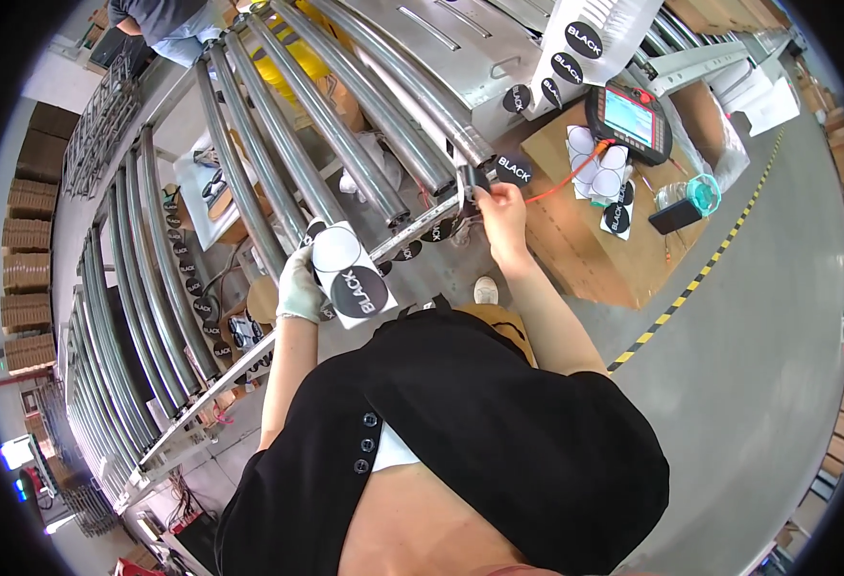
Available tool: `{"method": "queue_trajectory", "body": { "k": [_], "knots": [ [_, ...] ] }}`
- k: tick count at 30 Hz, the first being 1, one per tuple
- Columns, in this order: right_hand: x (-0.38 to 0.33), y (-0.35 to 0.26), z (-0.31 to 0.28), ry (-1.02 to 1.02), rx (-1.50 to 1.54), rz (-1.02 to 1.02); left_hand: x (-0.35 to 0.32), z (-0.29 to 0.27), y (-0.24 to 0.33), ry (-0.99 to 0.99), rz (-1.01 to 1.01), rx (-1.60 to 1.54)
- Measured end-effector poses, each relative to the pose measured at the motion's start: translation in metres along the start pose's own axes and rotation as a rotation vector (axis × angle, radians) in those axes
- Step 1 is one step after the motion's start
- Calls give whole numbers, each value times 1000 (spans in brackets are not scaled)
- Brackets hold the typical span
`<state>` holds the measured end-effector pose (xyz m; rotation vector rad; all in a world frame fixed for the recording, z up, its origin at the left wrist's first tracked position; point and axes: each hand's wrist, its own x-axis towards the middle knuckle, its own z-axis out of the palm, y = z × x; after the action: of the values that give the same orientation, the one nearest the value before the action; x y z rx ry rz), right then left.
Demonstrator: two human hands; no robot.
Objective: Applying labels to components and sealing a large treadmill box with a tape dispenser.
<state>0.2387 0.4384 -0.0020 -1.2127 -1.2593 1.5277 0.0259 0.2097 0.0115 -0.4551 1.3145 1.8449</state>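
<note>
My left hand (297, 290), in a pale glove, is closed around the edge of a white label sheet (376, 313). One blank round area and one black round sticker (358, 292) show on it. My bare right hand (504, 213) reaches to the end of the conveyor's side rail (412, 230). Its thumb and fingers are pinched at a small dark piece (473, 180) by the rail; what this is I cannot make out. Just beyond these fingers is another black round sticker (513, 170).
Metal rollers (287, 86) stretch ahead and left. At right, a cardboard box (585, 250) bears a handheld control panel (630, 123), round labels (594, 173), a phone (676, 217) and a teal-rimmed container (703, 195). Striped floor tape (690, 288) runs beyond. Another person (167, 24) stands far left.
</note>
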Motion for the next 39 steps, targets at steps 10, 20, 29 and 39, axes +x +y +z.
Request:
{"method": "queue_trajectory", "body": {
  "k": [10, 20, 29, 39],
  "knots": [
    [75, 130, -1, 374, -97, 204, -29, 8, -9, 7, 98, 104],
    [57, 94, 2, 450, -617, 278, -47, 14, 2, -126, 117, 41],
    [-58, -25, 40, -1033, 145, 391, -65, 65, 6, -257, 278, 279],
    [-48, -31, 47, -766, 327, 365, -72, 51, 2, 40, 616, 838]
  ]
}}
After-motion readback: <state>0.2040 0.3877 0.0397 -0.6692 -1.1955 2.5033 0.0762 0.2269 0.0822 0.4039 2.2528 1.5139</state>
